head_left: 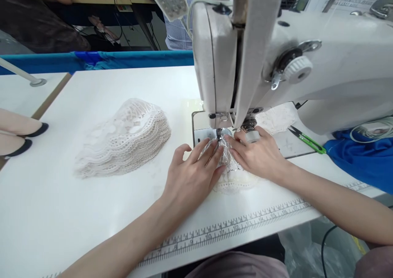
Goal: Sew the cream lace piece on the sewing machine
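Note:
A piece of white lace (229,160) lies bunched under the presser foot (219,133) of a white sewing machine (215,57). My left hand (193,173) rests on the lace's left side, fingers stretched out and slightly apart, tips close to the foot. From the right, my right hand (260,153) has its bent fingers closed on the gathered lace beside the foot. The lace's scalloped lower edge spreads flat toward me. What lies under my fingertips is partly hidden. A stack of lace pieces (135,141) sits on the table to the left.
Green thread snips (307,141) lie right of the needle area, near blue cloth (362,155). Another lace piece (276,118) lies behind my right hand. A printed ruler (221,231) runs along the table's front edge. Other people sit beyond the blue cloth-covered edge (138,59).

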{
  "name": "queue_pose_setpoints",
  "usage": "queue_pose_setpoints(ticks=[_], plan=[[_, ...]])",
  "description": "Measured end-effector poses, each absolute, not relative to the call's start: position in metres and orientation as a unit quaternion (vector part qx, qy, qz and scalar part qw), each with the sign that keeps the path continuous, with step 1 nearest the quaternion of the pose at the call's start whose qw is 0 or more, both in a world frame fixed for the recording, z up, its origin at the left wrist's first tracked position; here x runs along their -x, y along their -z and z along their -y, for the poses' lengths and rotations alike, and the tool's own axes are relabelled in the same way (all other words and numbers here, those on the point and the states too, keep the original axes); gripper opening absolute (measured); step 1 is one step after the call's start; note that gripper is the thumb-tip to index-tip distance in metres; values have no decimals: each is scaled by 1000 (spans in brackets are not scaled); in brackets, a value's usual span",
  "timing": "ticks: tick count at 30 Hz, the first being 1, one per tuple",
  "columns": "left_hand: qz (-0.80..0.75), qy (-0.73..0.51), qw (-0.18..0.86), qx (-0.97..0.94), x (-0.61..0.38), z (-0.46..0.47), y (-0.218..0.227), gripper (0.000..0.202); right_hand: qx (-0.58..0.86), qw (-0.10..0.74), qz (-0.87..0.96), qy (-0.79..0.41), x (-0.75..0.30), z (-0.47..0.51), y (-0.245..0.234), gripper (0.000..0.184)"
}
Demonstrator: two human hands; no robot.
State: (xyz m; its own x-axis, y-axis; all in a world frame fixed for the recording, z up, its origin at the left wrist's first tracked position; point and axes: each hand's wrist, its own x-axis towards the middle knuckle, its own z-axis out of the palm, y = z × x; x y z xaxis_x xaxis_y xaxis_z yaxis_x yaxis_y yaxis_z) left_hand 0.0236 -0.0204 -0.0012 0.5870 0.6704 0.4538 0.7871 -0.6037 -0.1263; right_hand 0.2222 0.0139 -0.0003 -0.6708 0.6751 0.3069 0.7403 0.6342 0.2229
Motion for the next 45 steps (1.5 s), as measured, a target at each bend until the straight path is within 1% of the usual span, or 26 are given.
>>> queue_pose_setpoints(ticks=[7,14,15,17,18,20,21,23,24,25,28,31,33,36,38,41,43,45], plan=[[421,195,146,874,-22,16,2,29,399,91,896,170,-224,-18,0,34],[421,198,158,871,-21,15,2,28,367,112,910,157,-225,-12,-6,27],[418,204,162,870,-19,16,-1,27,360,115,916,134,-226,-10,-10,26],[395,215,146,881,-15,18,-6,21,356,107,927,41,-228,-6,-19,23],[374,215,123,894,-12,19,-9,20,357,94,929,-22,-230,-4,-24,25],[325,190,72,924,-7,21,-14,25,350,58,925,-133,-233,-2,-33,31],[304,172,55,935,-5,22,-16,26,345,44,922,-166,-235,-1,-37,27],[287,148,51,945,-3,24,-19,18,343,37,918,-198,-237,-1,-41,10],[294,146,50,943,-3,25,-20,16,345,44,914,-207,-238,-1,-42,9],[313,149,37,937,-4,26,-21,18,353,56,908,-218,-239,-1,-42,12],[406,158,-68,898,-8,28,-27,23,397,107,867,-281,-239,-1,-40,16],[468,124,-155,861,-13,24,-36,27,431,159,826,-327,-237,-2,-36,17],[482,90,-179,853,-16,17,-40,23,429,177,832,-304,-235,-3,-31,12],[481,71,-215,847,-18,2,-42,23,408,204,862,-222,-231,-7,-21,19],[469,69,-262,841,-18,-9,-42,19,400,260,864,-159,-230,-10,-14,24],[447,78,-322,831,-15,-24,-43,31,395,345,847,-87,-230,-13,-8,25],[429,88,-348,829,-12,-30,-44,35,392,358,844,-78,-229,-15,-7,24],[413,96,-373,825,-9,-32,-45,38,389,351,846,-96,-228,-15,-7,22]])
